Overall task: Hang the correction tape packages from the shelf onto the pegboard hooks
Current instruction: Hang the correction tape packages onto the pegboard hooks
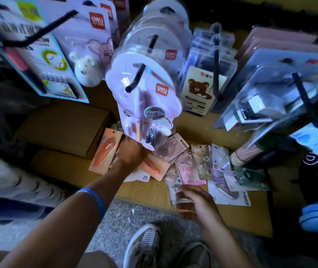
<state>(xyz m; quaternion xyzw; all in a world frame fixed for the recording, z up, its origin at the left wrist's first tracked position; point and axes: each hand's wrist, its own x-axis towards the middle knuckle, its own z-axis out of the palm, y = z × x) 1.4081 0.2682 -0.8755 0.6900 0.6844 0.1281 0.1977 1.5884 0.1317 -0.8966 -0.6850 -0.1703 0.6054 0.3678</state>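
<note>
With the left hand (pixel 130 151) gripping something unclear among orange carded tape packs (pixel 106 151) at twelve o'clock and the right hand (pixel 195 200) pinching a clear-wrapped pack (pixel 175 187), neighbouring packs could slide off the wooden shelf (pixel 154 192).

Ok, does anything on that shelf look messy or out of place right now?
Yes. The correction tape packages lie in a loose, overlapping heap on the wooden shelf, at mixed angles, not hung. The left hand reaches into the heap; the right hand grips one clear package.
</note>
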